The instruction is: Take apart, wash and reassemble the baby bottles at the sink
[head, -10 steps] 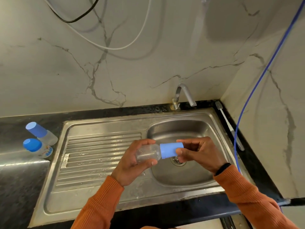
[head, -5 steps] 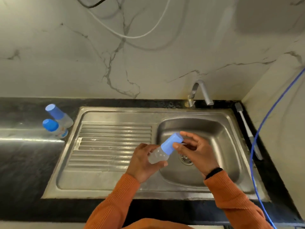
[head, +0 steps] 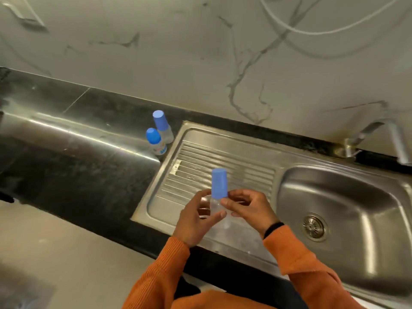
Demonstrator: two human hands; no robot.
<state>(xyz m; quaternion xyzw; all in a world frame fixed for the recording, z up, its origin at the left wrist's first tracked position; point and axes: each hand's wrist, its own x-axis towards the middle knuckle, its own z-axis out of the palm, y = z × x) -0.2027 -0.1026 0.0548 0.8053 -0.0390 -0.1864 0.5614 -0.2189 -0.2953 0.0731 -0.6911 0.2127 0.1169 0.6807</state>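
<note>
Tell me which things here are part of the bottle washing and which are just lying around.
Job:
held bottle, blue cap on
two capped bottles on the counter
sink
tap

Lying about:
white cable on the wall

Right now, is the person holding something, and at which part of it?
Yes: a baby bottle, upright over the drainboard. The left hand grips its clear body; the right hand pinches it just under the blue cap.
</note>
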